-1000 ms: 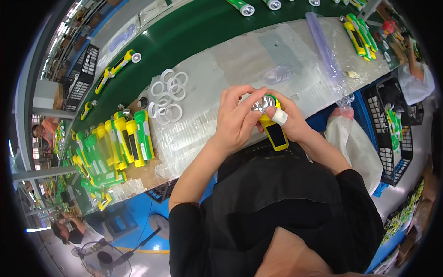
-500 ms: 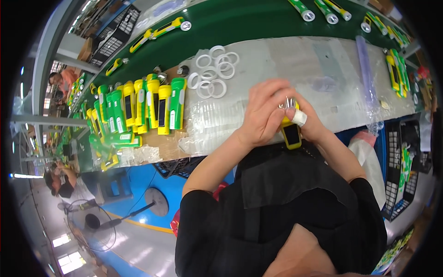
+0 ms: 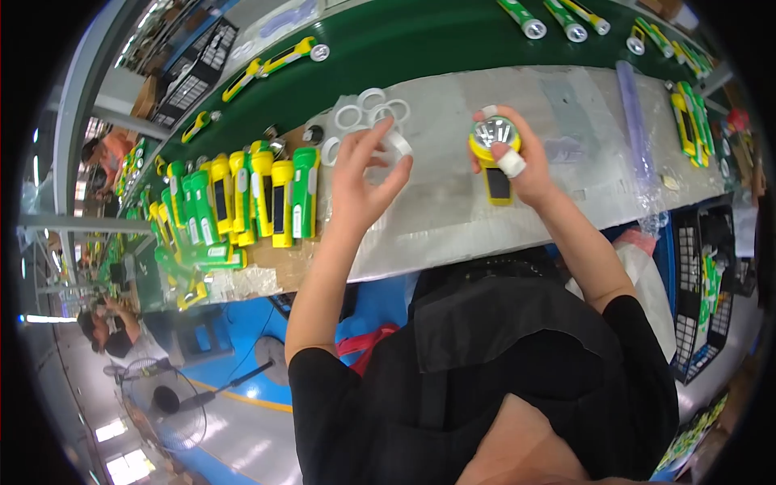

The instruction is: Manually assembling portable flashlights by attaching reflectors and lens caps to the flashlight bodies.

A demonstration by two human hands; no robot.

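My right hand is closed around a yellow flashlight, its silver reflector head tilted up and a dark panel on its body. White wrappings cover the thumb and a fingertip of this hand. To the left, my left hand pinches a white plastic ring, which stands tilted between thumb and fingers. Beyond that hand lie several more white rings, partly hidden by the fingers. Left of it, green and yellow flashlights lie side by side in a row.
A green conveyor belt runs behind the plastic-covered table, carrying flashlights. More flashlights lie at the right end, near a rolled clear plastic strip. Black crates stand right; a fan is on the floor left.
My hands have come apart. The left moved left to the rings and took hold of one; the right lifted the flashlight slightly away from me, baring its reflector.
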